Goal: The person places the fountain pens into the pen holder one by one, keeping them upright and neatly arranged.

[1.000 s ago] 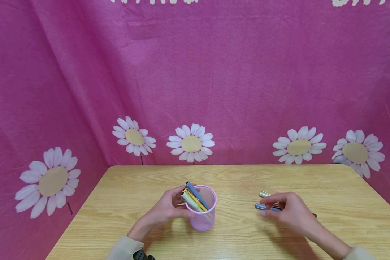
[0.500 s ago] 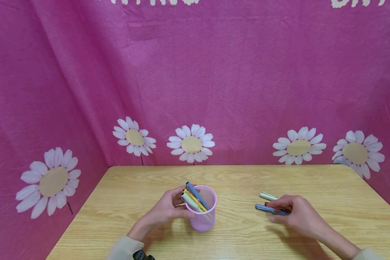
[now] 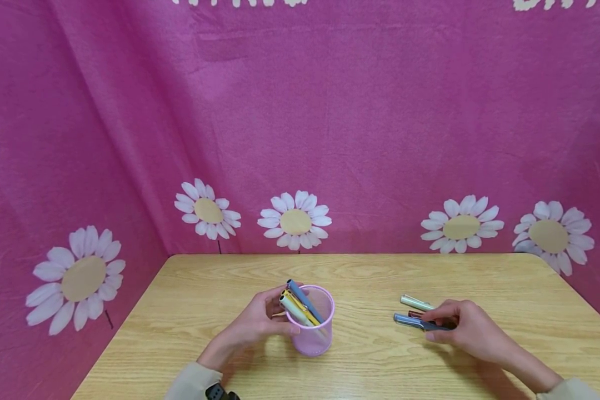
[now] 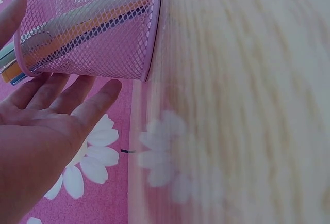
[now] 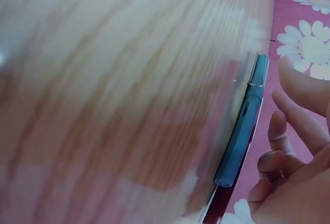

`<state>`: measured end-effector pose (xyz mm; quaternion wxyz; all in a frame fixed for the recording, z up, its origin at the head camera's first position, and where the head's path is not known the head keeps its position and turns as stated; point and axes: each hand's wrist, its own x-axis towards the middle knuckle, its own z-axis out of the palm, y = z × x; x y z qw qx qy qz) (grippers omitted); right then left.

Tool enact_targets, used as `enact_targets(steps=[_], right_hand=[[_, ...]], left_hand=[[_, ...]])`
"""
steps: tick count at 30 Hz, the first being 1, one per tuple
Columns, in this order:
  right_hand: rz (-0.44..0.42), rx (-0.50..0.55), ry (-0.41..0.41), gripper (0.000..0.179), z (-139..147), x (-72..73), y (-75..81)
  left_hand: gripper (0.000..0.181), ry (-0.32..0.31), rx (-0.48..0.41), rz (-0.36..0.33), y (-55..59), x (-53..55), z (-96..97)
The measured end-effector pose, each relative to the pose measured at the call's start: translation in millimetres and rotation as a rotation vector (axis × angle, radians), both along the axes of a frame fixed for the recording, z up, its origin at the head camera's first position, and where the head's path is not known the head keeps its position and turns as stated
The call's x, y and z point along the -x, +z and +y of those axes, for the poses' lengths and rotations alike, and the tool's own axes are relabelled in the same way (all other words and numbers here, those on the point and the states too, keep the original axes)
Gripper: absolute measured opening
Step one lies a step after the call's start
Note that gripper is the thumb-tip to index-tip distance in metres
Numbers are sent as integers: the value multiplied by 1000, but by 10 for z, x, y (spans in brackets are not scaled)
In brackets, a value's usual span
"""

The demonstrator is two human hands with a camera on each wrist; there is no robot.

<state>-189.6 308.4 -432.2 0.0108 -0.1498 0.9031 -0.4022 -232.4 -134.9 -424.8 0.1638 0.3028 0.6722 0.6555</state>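
A pink mesh pen holder (image 3: 314,341) stands upright on the table, with a blue pen (image 3: 304,300), a yellow pen (image 3: 300,309) and a pale green pen (image 3: 294,310) leaning inside. My left hand (image 3: 255,319) holds it from the left, thumb at the front, fingers behind. At the right, my right hand (image 3: 472,330) is over a small group of capped pens, its thumb and fingers apart in the right wrist view. They are a blue pen (image 5: 241,141), a dark red pen (image 3: 415,315) and a pale green pen (image 3: 416,302), lying side by side and partly hidden by the fingers.
The wooden table (image 3: 360,289) reaches back to a pink cloth backdrop (image 3: 370,139) printed with white daisies. More of the cloth hangs along the left side. A dark watch (image 3: 220,392) is on the left wrist.
My right hand has drawn back to the right along the pens, so more of the blue, red and green ones shows. The left hand and the pen holder have stayed in place.
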Motion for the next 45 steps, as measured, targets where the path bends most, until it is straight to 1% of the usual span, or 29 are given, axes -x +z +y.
enact_targets(steps=[4,8,16,24,32,40,45], right_hand=[[-8,-6,-3,25,8,4,6],[5,-37,-3,25,17,11,8],[1,-78,-13,25,29,27,1],[22,-79,-10,24,24,32,-7],[31,-85,-12,23,-4,27,-8],[43,-39,53,21,-77,-12,-4],[39,-45,21,22,-95,-14,-16]], left_hand=[[77,-2,4,-3,4,4,4],[77,2,7,-11,12,1,5],[77,0,2,-3,15,-9,4],[76,13,15,-18,17,-7,3],[76,-3,3,-8,12,2,-1],[74,2,19,-12,17,-1,-2],[75,1,7,-13,10,-5,2]])
